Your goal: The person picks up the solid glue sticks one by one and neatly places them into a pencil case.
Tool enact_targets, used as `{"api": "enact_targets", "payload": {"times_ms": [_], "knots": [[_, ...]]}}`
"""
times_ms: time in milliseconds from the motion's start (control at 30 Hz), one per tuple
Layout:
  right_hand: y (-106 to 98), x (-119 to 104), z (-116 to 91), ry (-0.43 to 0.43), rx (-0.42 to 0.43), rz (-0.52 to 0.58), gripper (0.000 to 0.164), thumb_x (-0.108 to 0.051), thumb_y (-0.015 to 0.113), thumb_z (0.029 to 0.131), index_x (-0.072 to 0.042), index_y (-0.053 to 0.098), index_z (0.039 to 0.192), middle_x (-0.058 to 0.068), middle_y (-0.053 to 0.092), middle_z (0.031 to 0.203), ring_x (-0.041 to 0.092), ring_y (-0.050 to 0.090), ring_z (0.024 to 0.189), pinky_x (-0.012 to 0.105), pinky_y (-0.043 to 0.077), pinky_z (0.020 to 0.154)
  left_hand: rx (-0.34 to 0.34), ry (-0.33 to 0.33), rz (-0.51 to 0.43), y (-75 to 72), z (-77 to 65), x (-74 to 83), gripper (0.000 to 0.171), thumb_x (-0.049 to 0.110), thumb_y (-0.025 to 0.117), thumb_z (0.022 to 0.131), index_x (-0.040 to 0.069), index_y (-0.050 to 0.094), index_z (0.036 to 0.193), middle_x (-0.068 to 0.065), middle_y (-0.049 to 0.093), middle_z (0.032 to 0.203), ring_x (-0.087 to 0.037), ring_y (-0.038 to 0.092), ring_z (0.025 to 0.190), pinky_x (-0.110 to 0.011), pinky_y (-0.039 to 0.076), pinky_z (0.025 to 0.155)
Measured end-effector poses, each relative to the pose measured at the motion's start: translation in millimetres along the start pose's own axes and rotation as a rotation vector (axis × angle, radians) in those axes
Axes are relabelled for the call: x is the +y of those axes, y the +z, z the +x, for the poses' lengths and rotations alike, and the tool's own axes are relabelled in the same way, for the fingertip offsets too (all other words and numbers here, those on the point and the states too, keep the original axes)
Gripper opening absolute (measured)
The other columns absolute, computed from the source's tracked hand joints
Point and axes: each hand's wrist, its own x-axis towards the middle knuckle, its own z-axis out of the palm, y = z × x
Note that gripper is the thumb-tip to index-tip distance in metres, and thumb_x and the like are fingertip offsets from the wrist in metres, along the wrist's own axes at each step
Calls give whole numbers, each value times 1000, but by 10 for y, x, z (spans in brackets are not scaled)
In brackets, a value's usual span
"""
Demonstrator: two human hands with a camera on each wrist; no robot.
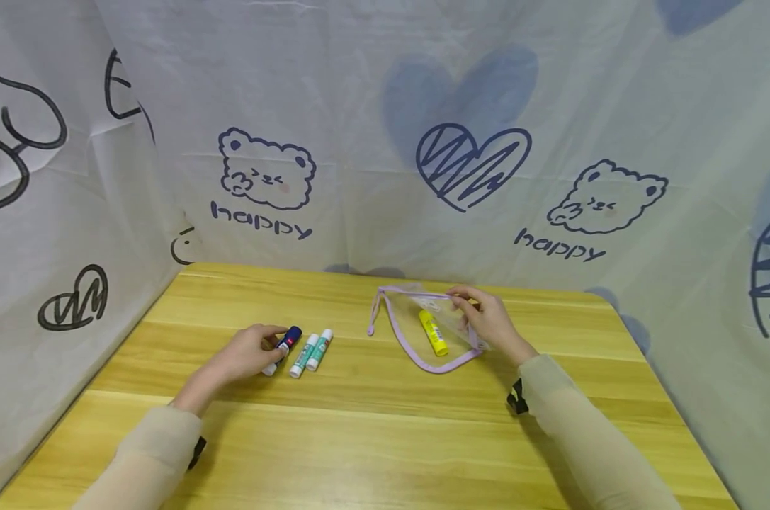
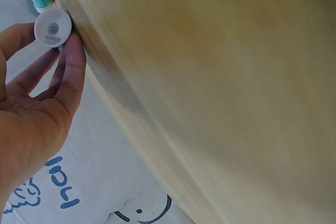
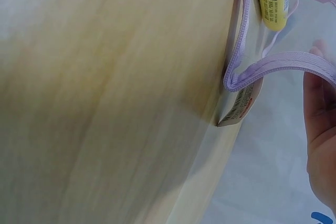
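My left hand (image 1: 251, 352) pinches a glue stick with a dark blue cap (image 1: 292, 336) between thumb and fingers; its round white base (image 2: 53, 28) faces the left wrist camera. Just right of it, two green-and-white glue sticks (image 1: 304, 355) lie side by side on the table. My right hand (image 1: 484, 318) grips the upper edge of a clear pouch with a lilac zipper border (image 1: 402, 342), lifting that side so the mouth gapes. A yellow glue stick (image 1: 433, 333) lies within the pouch outline. In the right wrist view, a printed label (image 3: 242, 104) hangs at the pouch's corner.
The wooden table (image 1: 359, 439) reaches back to a pale cloth backdrop (image 1: 359, 106) with bear and heart drawings. A lilac zipper pull (image 1: 370, 330) dangles at the pouch's left corner. Cloth also borders the left and right sides.
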Motion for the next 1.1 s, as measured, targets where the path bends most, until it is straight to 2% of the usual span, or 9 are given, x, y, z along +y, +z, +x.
{"api": "enact_targets", "payload": {"times_ms": [233,433,633,900,967,1100], "knots": [[-6,9,-1,-3,7,-8,24,-9,58,107,-9,72,126,24,71,102,22,64,59,30,56,51,12,-24,-34,11,4,-1,49,11,63,101,-8,54,145,-23,67,118,-32,67,104,-34,58,74],[-8,8,-9,-3,4,-8,24,-8,57,107,-8,72,126,25,71,102,22,65,59,30,56,51,35,-26,-68,20,1,19,49,14,62,103,-7,52,147,-25,67,122,-40,66,113,-37,60,78],[-1,18,-5,-15,12,-24,23,-7,58,107,-8,72,126,23,72,100,21,65,58,29,57,52,94,-25,-129,11,-4,95,51,16,61,104,-4,50,149,-26,65,127,-44,65,116,-41,61,83],[19,30,-14,-23,21,-22,23,-5,58,106,-8,72,124,16,72,97,19,65,57,35,59,52,175,-32,-196,8,63,237,51,19,60,105,-1,49,152,-24,63,130,-41,65,116,-36,60,81],[24,30,-20,-20,21,-20,23,-5,58,106,-8,72,125,14,72,96,19,65,57,35,58,52,197,-34,-225,16,82,275,51,18,59,105,-1,48,152,-25,63,130,-41,65,117,-35,60,82],[33,26,-27,-22,24,-11,23,-5,58,106,-8,72,124,15,72,96,21,64,57,34,58,51,229,-33,-356,39,119,360,53,15,58,105,-4,44,153,-28,58,134,-41,63,116,-36,61,82]]}}
